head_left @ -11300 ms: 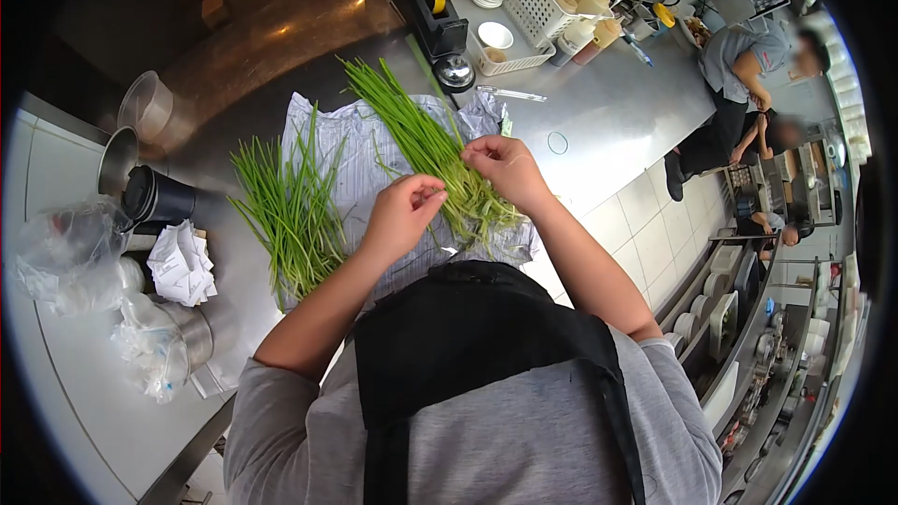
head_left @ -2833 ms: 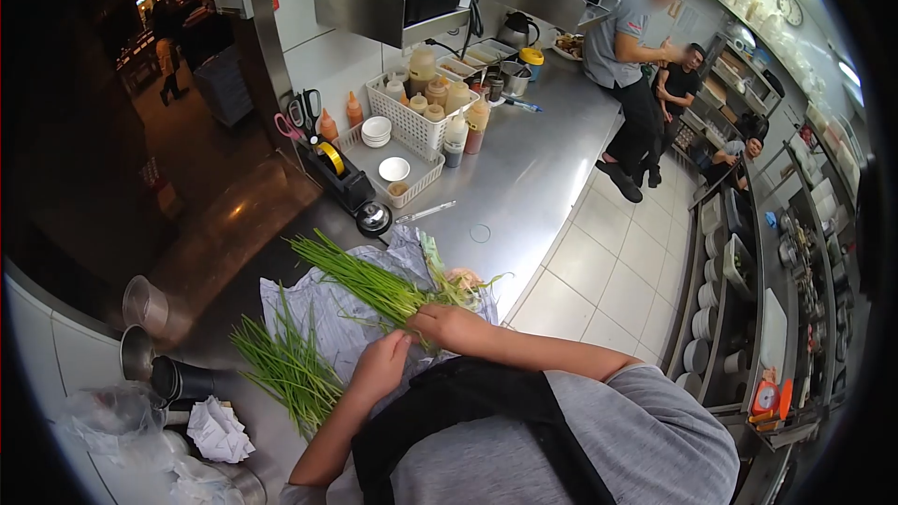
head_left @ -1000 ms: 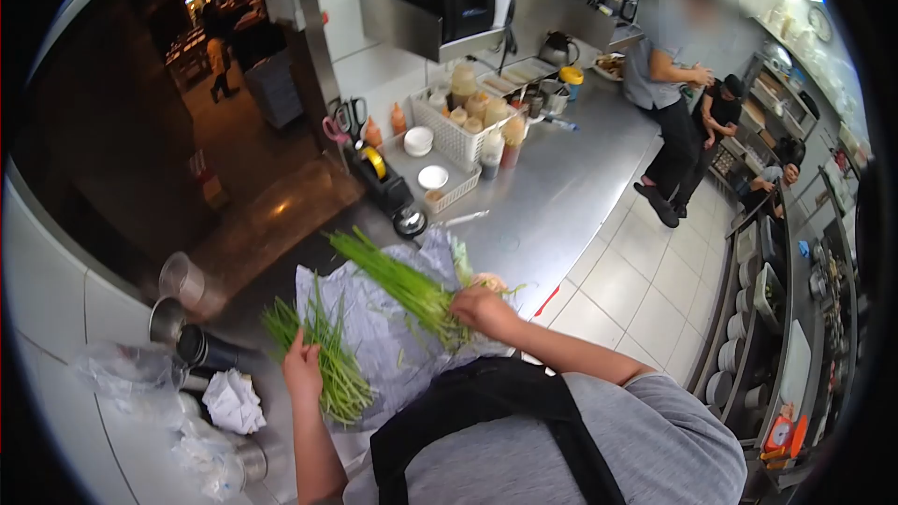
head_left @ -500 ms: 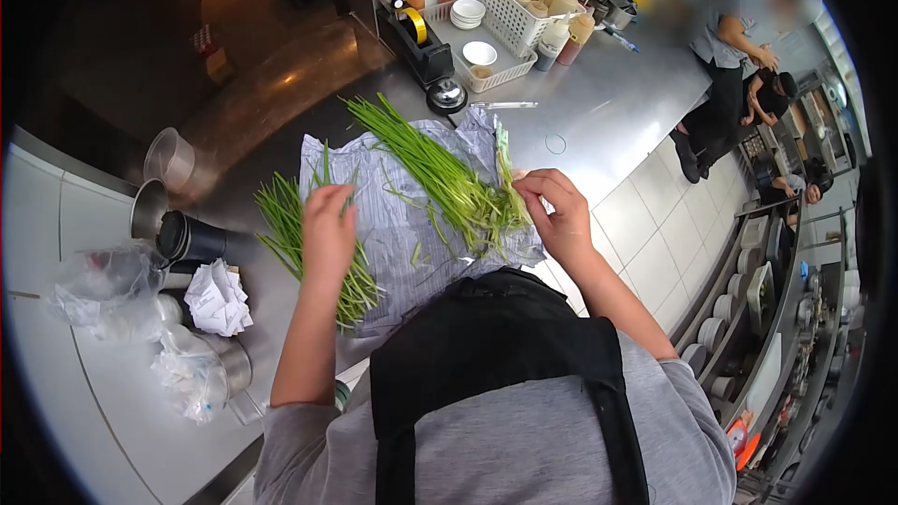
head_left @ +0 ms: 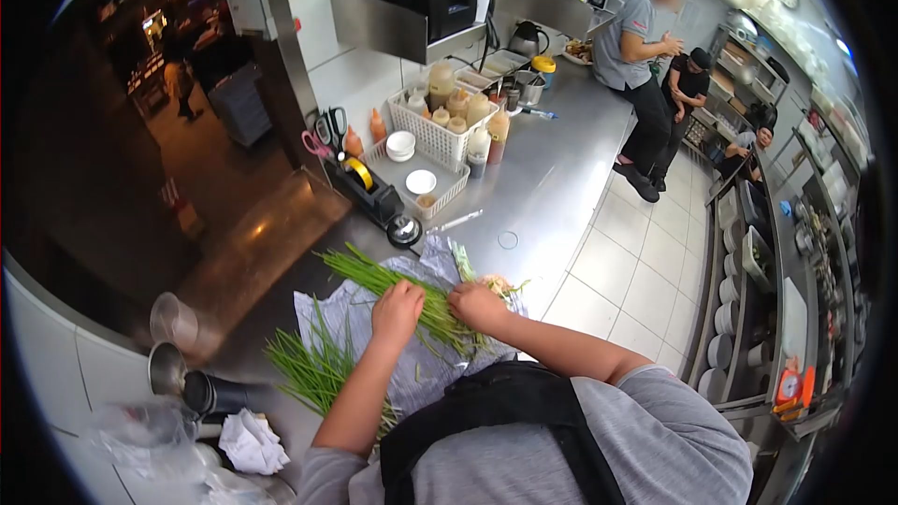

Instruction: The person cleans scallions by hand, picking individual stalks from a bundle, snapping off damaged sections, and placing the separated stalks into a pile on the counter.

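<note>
Steel counter (head_left: 552,178) in the head view: a crumpled grey sheet (head_left: 348,300) lies under one bunch of green stalks (head_left: 360,270). Left hand (head_left: 398,309) and right hand (head_left: 478,307) curl over it, any pinch hidden; another bunch (head_left: 313,369) lies left.

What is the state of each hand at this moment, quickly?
Left hand: fingers curled at the green stalks; grip cannot be told.
Right hand: fingers bent at the same stalks; grip cannot be told.

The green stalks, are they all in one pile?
No, the left bunch and the right bunch lie apart, with grey sheet showing between them.
</note>
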The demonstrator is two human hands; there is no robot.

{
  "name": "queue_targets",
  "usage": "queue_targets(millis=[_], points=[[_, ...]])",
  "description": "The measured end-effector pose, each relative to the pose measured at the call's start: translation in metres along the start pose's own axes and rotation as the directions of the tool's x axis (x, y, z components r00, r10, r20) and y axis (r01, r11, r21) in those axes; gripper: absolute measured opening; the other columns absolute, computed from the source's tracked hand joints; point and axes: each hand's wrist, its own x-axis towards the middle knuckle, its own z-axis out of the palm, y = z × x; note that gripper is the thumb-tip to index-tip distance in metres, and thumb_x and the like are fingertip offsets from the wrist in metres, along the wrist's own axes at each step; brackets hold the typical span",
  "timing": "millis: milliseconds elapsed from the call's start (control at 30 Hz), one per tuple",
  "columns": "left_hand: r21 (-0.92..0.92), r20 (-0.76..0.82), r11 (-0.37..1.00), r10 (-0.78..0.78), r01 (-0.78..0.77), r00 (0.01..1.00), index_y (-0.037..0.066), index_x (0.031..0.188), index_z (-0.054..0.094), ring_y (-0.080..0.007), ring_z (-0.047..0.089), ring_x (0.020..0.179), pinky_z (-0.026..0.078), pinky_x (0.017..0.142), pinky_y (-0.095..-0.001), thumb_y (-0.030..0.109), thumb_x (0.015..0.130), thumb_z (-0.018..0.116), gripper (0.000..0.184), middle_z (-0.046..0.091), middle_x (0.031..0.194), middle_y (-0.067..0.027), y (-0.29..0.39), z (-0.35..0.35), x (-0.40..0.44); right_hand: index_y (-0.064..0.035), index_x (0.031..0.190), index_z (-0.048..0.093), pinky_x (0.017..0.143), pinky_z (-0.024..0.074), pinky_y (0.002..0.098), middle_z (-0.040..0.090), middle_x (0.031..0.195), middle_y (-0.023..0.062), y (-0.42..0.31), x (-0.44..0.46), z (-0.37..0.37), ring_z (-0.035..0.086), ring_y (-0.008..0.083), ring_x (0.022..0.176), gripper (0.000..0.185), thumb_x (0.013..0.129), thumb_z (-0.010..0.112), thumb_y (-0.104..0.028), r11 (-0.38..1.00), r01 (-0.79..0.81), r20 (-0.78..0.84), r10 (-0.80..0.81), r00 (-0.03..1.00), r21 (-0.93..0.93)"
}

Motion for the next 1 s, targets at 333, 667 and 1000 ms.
queue_targets(millis=[333, 667, 1000], points=[[0.154, -0.045, 0.974, 0.173, -0.164, 0.984, 0.014, 0.082, 0.063, -0.0208, 0.051, 0.082, 0.034, 0.076, -0.0369, 0.026, 0.076, 0.069, 0.015, 0.055, 0.083, -0.0005, 0.019, -0.045, -0.002, -0.0028, 0.084, 0.062, 0.072, 0.0479, 0.0414, 0.058, 0.081, 0.0113, -0.019, -0.007, -0.059, 0.06, 0.0299, 0.081, 0.015, 0.082, 0.06, -0.018, 0.982, 0.099, -0.157, -0.074, 0.985, 0.159], [0.247, -0.114, 0.956, 0.189, -0.157, 0.975, 0.017, 0.081, 0.067, -0.0198, 0.051, 0.078, 0.033, 0.077, -0.0385, 0.024, 0.075, 0.071, 0.01, 0.057, 0.078, 0.0022, -0.004, -0.095, -0.017, -0.0078, 0.102, 0.062, 0.074, 0.0497, 0.0419, 0.064, 0.091, 0.0147, -0.006, -0.047, -0.099, 0.062, 0.0339, 0.085, 0.02, 0.089, 0.056, -0.022, 0.95, -0.091, -0.087, 0.122, 0.989, 0.298], [0.182, -0.114, 0.971, 0.178, -0.156, 0.977, 0.016, 0.084, 0.065, -0.0189, 0.052, 0.077, 0.035, 0.078, -0.0364, 0.023, 0.078, 0.069, 0.01, 0.057, 0.079, 0.0025, -0.009, -0.095, -0.023, -0.0061, 0.102, 0.063, 0.073, 0.0494, 0.0397, 0.066, 0.091, 0.0159, -0.01, -0.073, -0.143, 0.062, 0.0347, 0.082, 0.02, 0.091, 0.056, -0.022, 0.881, -0.199, 0.15, 0.147, 0.978, 0.43]])
